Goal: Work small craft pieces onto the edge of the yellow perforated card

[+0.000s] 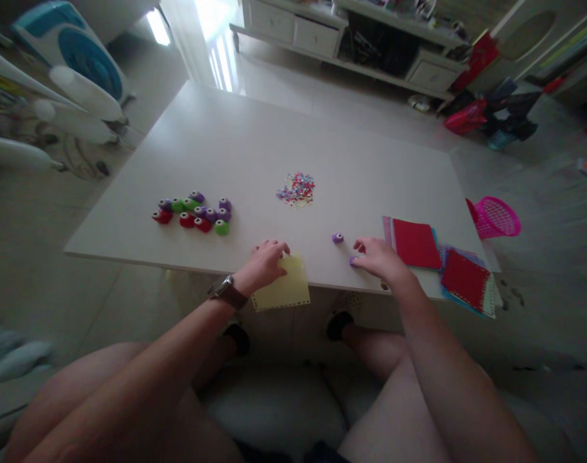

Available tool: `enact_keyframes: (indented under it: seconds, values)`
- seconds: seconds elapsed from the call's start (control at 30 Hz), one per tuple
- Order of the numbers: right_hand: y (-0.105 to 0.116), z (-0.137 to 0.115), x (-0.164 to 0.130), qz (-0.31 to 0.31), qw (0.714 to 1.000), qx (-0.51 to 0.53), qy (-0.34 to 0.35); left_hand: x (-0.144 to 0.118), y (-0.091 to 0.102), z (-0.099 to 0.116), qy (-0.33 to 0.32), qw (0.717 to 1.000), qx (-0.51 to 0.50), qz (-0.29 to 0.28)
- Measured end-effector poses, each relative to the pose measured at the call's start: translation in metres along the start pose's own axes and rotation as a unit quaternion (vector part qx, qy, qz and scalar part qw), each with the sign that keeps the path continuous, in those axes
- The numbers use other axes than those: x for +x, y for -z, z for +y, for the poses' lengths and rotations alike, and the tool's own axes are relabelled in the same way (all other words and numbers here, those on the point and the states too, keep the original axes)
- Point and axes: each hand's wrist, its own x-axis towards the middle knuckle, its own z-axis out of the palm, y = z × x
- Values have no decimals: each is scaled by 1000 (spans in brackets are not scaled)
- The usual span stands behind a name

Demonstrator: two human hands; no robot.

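Note:
My left hand (265,265), with a watch on its wrist, grips a sheet of yellow paper (293,289). Small punched holes run along the sheet's near edge, which hangs past the table's front edge. My right hand (376,256) is low over the table, its thumb and curled fingers apart. A small purple object (353,262), apparently a craft punch, shows at the thumb tip; whether they touch is unclear. Just beyond stands another purple craft punch (338,238). Several purple, green and red craft punches (201,212) are grouped at the left.
A pile of colourful paper bits (300,188) lies mid-table. At the right are a stack with red paper (415,244) on top and another stack with punched red paper (465,280). A pink basket (498,217) stands beyond the right edge of the white table (254,141).

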Motion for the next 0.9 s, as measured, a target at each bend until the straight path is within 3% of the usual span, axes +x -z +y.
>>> enact_keyframes:
  seconds: [0.27,0.5,0.67,0.9]
  values:
    - [-16,-9,-1,-21,998,12,50,-4,5,4,-40,997,-55,19]
    - [-19,-22,2,108,991,37,69,-6,7,11,-38,997,-72,11]
    - [-26,-25,2,55,993,48,88,-7,8,12,-52,996,-71,11]
    - [-12,-18,-6,-17,997,36,72,-6,7,9,-55,995,-87,-1]
